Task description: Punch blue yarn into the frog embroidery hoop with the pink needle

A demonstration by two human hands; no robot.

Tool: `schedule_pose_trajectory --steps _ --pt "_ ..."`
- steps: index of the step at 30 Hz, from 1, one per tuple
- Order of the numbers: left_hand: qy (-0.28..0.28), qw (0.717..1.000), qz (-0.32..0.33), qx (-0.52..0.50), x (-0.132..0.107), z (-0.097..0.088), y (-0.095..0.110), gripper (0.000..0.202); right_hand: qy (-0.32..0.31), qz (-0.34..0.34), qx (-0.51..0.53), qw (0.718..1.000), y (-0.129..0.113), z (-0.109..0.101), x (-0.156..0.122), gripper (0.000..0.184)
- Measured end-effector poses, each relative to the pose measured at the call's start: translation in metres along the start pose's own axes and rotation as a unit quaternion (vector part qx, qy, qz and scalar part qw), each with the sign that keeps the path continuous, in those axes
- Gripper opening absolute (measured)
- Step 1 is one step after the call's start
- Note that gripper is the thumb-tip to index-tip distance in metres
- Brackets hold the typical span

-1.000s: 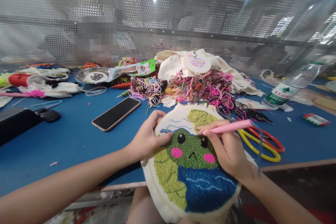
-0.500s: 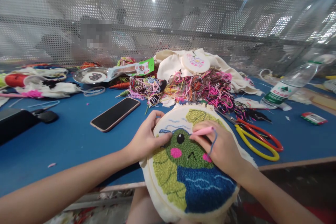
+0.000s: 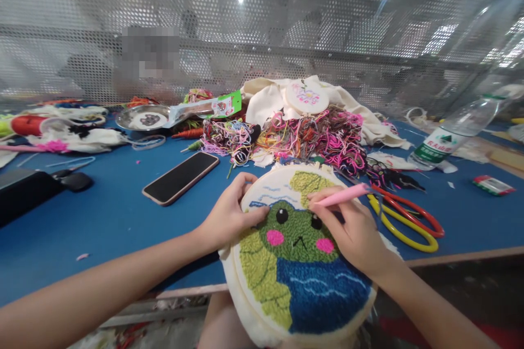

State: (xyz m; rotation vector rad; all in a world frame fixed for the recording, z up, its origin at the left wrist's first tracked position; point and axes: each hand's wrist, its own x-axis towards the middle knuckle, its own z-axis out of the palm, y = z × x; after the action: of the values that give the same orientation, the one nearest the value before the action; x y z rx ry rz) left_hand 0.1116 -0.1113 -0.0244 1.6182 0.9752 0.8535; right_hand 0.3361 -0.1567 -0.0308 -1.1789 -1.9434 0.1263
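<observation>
An embroidery hoop (image 3: 286, 262) with a green frog, leaves and blue water leans against the table's front edge in front of me. My left hand (image 3: 229, 212) grips the hoop's upper left rim, fingers curled over the cloth. My right hand (image 3: 352, 229) pinches a pink punch needle (image 3: 339, 196), its tip on the cloth just above the frog's right eye. A blue thread trails from the needle's far end.
On the blue table (image 3: 102, 218) lie a black phone (image 3: 180, 177), yellow and red scissors (image 3: 405, 218), a tangle of coloured threads (image 3: 311, 139), cream cloth with a second hoop (image 3: 307, 97), a metal dish (image 3: 141, 117) and a tipped plastic bottle (image 3: 454, 131). A perforated metal screen (image 3: 262, 27) stands behind.
My right hand dipped the needle left and down into the cloth by the frog's head, then drew it back up to the right. My left hand has stayed on the hoop.
</observation>
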Motion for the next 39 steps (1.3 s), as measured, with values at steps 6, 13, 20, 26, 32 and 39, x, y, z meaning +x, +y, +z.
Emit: schedule_pose_trajectory --steps 6,13,20,26,32,39 --pt "0.002 1.0 -0.01 -0.021 -0.001 0.002 0.003 0.038 -0.04 -0.03 -0.07 0.996 0.0 0.002 0.006 0.005" --pt "0.003 1.0 -0.002 0.007 0.001 0.0 0.001 0.039 0.029 0.054 0.075 0.995 0.006 -0.001 -0.005 0.011" --pt "-0.002 1.0 -0.003 0.005 0.001 0.0 0.002 0.037 0.04 0.059 0.089 0.994 0.007 0.0 -0.007 0.01" --pt "0.006 1.0 -0.006 0.026 0.0 0.0 -0.001 0.038 -0.002 0.004 0.008 1.0 0.003 -0.006 0.0 0.007" --pt "0.008 1.0 -0.007 0.016 -0.001 0.001 -0.003 0.037 -0.015 0.01 0.005 1.0 0.003 -0.008 0.004 0.008" --pt "0.006 1.0 -0.001 0.002 -0.003 0.001 0.0 0.036 0.023 -0.01 -0.034 0.999 -0.001 -0.008 -0.003 0.007"
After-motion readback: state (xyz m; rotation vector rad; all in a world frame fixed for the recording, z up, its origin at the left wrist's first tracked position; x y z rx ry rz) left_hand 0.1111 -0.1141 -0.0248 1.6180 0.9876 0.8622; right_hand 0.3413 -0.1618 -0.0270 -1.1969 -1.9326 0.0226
